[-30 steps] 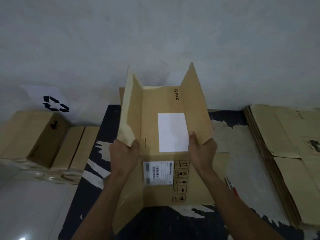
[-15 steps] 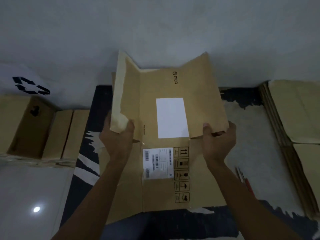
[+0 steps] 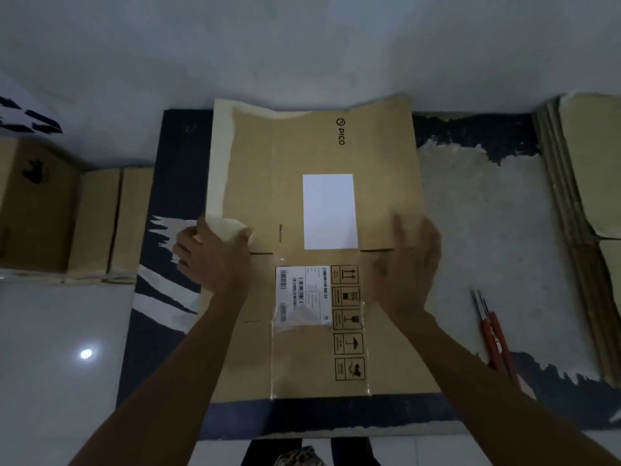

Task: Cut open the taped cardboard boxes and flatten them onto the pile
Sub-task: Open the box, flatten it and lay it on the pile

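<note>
A brown cardboard box [image 3: 379,183] lies opened out almost flat on the dark worn mat [image 3: 174,156], printed side up, with a white label and a barcode sticker. My left hand [image 3: 215,257] grips the lower corner of its left flap, thumb on top. On the right flap rests my right hand [image 3: 408,260], blurred, with its fingers spread flat. A pile of flattened boxes [image 3: 584,196] sits at the right edge. A red-handled cutter [image 3: 494,338] lies on the mat to the right of my right arm.
Several whole cardboard boxes [image 3: 67,216] stand at the left by the wall. A paper with a black recycling mark [image 3: 27,121] is on the wall at the far left. Glossy white floor tiles [image 3: 60,364] lie left of the mat.
The raised side flaps have been pushed down and the box now lies nearly flat. My right hand let go of the right flap's edge and now lies flat on it.
</note>
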